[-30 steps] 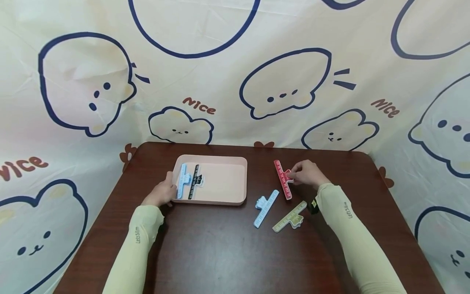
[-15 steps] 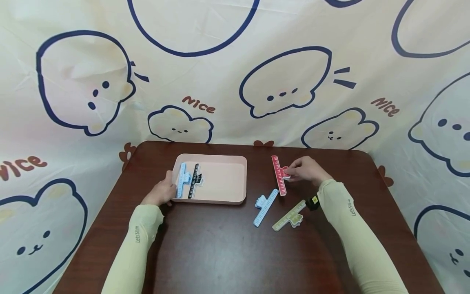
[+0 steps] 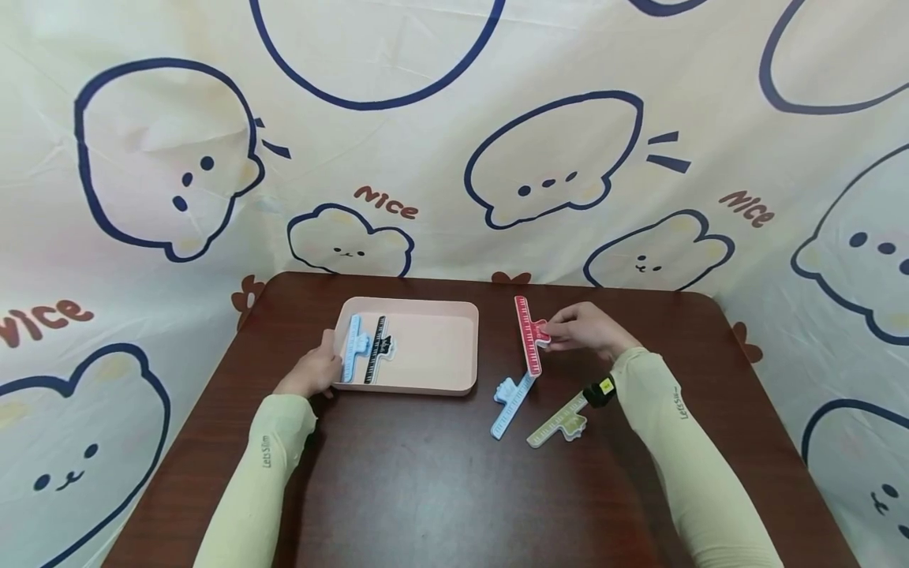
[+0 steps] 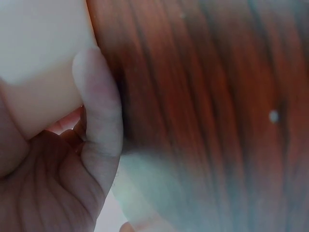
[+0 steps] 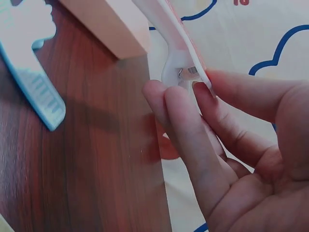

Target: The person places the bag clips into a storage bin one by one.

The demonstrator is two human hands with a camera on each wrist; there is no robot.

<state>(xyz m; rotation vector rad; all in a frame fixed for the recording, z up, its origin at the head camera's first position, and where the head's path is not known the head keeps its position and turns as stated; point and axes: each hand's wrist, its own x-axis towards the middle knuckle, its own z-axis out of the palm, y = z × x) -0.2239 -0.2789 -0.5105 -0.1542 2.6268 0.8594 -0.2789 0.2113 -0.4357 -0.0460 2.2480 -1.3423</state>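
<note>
My right hand (image 3: 592, 330) pinches a red ruler-edged clip (image 3: 529, 335) by its handle. In the right wrist view the clip's white underside (image 5: 179, 48) and small metal spring show, raised off the table. With my left hand (image 3: 312, 371) I grip the left rim of a pale pink tray (image 3: 433, 347), thumb (image 4: 99, 92) against its outer side in the left wrist view. Inside the tray, toward its left end, lie a light blue clip (image 3: 351, 347) and a black clip (image 3: 375, 351), side by side. The left hand's other fingers are partly hidden.
Another light blue clip (image 3: 513, 406) lies on the dark wooden table (image 3: 426, 489), its far end behind the red clip. Beside it is a green clip (image 3: 557, 422), partly covered by the black wrist device (image 3: 600, 392). A patterned cloth (image 3: 440, 173) hangs behind.
The red clip, held in my right hand, has lifted from the table and shifted left toward the tray. My left hand has stayed on the tray's rim.
</note>
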